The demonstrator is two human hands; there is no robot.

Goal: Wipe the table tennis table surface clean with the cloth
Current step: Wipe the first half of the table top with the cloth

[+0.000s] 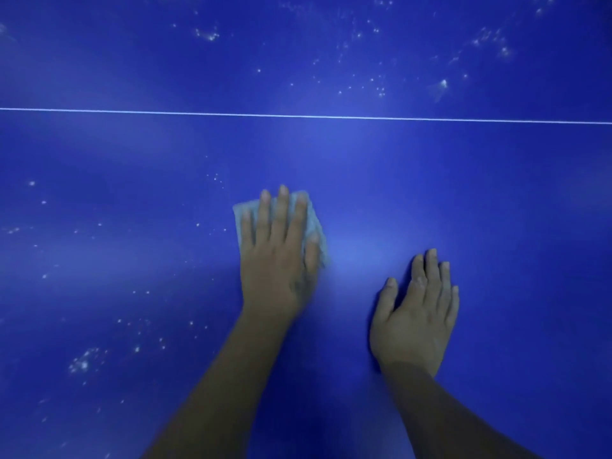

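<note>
- The left hand [276, 256] lies flat on the cloth [313, 223], with straight fingers pressing it down onto the blue table [496, 193].
- The cloth is small and pale, and most of it hides under that hand, near the middle of the picture.
- The right hand [415, 313] rests flat on the bare table just beside it, fingers straight, holding nothing.
- White specks [82, 362] lie on the left, and more specks sit beyond the white line [430, 118].
- The cloth may slip out from under the flat fingers, because nothing grips it.
- A fast wipe may only push the specks around or off the side, instead of picking them up.
- The far specks may get missed, because they lie well apart from the cloth.
- The resting hand may leave marks on the wiped part.
- No bowls, boxes or other containers show anywhere here.
</note>
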